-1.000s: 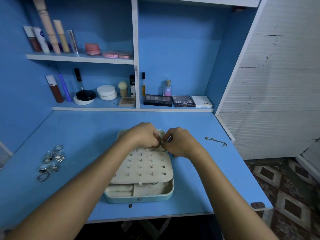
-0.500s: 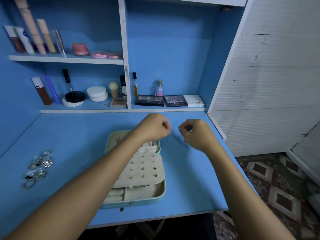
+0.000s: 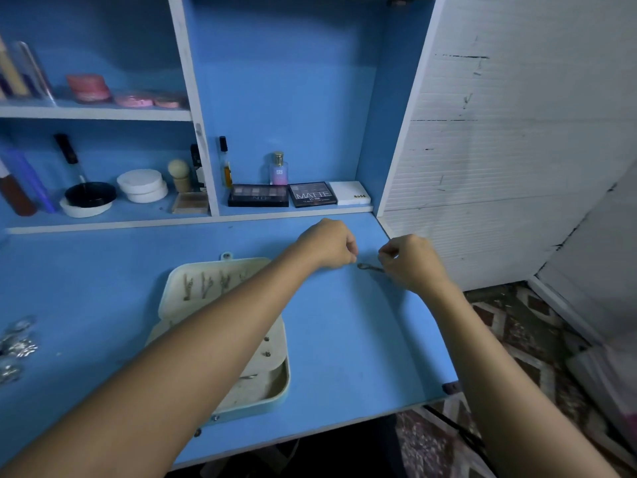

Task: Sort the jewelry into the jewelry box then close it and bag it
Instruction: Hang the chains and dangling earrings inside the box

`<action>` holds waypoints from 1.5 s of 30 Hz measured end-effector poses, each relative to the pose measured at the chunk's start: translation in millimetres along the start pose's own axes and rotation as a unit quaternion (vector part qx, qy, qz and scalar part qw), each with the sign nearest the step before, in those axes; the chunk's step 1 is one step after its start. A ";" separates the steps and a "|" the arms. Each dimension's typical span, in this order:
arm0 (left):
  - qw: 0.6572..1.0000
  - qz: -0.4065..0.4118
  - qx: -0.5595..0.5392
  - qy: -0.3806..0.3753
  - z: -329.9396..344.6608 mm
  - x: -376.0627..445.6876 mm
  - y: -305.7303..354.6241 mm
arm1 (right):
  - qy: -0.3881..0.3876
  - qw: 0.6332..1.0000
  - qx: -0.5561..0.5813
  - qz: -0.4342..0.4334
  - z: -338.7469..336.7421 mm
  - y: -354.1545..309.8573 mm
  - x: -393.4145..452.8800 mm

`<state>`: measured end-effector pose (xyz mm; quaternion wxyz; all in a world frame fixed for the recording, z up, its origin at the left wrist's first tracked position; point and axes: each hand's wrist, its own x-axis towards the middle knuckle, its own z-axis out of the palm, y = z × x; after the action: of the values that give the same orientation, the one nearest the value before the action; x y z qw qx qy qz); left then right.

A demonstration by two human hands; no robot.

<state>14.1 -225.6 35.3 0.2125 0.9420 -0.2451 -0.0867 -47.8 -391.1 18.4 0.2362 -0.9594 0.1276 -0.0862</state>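
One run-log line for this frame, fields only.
stage: reaching chain | left hand: curled, near chain | right hand: over chain, grip unclear | jewelry box: open | rings: on desk

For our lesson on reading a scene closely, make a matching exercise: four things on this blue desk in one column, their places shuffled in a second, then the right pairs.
Things
1. jewelry box
2. chain
3. rings
4. eyeshadow palettes

Places
A. far left edge of the desk
B. lower shelf, under the perfume bottle
C. between the left hand and right hand
D. open, under the left forearm

Pairs: 1-D, 2-C, 3-A, 4-B
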 end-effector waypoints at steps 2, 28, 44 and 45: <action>1.000 -0.003 0.013 -0.002 6.6 8.3 3.9 | -0.003 1.000 -0.002 0.005 0.7 3.7 0.5; 0.995 -0.062 0.053 -0.065 19.9 22.4 16.0 | -0.091 0.994 -0.055 0.020 2.3 5.5 -4.3; 0.984 -0.028 0.107 -0.142 15.6 12.3 23.8 | -0.158 0.984 -0.071 0.030 6.4 -3.5 2.4; 0.984 -0.027 0.103 -0.140 15.3 11.2 23.0 | -0.161 0.984 -0.076 0.025 6.4 -4.4 1.5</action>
<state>10.0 -254.9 31.1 0.0752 0.9436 -0.2544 -0.1981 -44.0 -384.9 15.1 0.1819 -0.9725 0.1182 0.0850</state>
